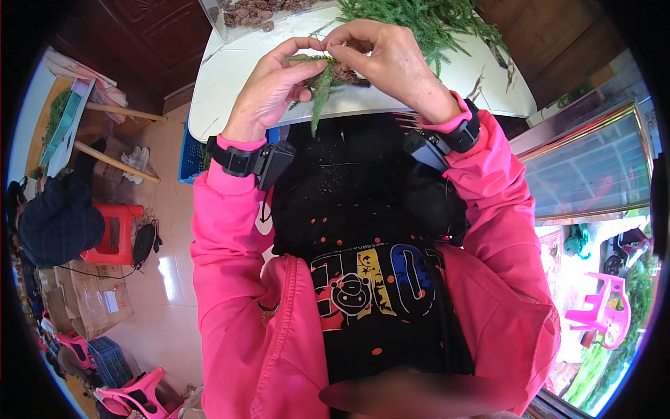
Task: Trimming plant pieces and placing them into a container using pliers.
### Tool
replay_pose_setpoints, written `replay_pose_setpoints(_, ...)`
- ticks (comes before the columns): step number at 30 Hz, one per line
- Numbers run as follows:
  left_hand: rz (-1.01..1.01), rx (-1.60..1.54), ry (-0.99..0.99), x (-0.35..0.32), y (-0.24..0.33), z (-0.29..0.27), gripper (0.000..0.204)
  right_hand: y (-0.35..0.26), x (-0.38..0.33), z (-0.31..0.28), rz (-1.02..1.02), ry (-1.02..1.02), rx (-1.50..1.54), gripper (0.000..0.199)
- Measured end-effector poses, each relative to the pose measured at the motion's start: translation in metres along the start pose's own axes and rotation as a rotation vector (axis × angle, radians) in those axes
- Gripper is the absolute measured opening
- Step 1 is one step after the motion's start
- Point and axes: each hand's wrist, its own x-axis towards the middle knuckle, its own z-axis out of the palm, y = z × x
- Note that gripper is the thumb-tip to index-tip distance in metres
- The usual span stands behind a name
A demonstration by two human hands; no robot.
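Over the near part of the white table, my left hand [276,87] is closed in a pinch on a green artificial fir sprig [321,98]. One of the sprig's leafy ends hangs down past the table edge. Close beside it is a brown pine cone [343,74], partly hidden under my right hand [391,63]. My right fingers are curled and pressed together at the top of the sprig, almost meeting the left fingertips. Whatever lies between the right fingertips is too small to make out.
A heap of green sprigs [426,28] lies on the white table [230,84], behind my right hand. At the back left stands a clear tray [222,28] of pine cones [255,12]. A blue basket [187,157] is below the table's left side. Another person [59,216] sits at far left.
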Motion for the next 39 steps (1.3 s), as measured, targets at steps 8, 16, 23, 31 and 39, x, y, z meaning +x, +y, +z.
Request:
replay_pose_setpoints(8, -0.057, 0.054, -0.054, 0.003, -0.003, -0.009, 0.018, 0.026, 0.007, -0.001, 0.09, -0.209, 0.424, 0.019)
replay_pose_setpoints(16, -0.001, 0.049, 0.042, 0.001, -0.003, 0.002, 0.014, 0.029, 0.007, -0.003, 0.048, -0.14, 0.352, 0.016)
replay_pose_setpoints(23, 0.287, 0.423, 0.108, -0.004, 0.005, 0.008, 0.022, 0.022, 0.002, 0.004, -0.352, 0.112, 0.063, 0.013)
replay_pose_setpoints(31, 0.468, 0.796, 0.405, -0.004, 0.002, 0.016, 0.023, 0.021, 0.003, 0.014, -0.501, 0.19, -0.1, 0.013)
replay_pose_setpoints(39, 0.452, 0.738, 0.436, -0.005, -0.002, 0.021, 0.024, 0.02, 0.002, 0.015, -0.554, 0.245, -0.119, 0.014)
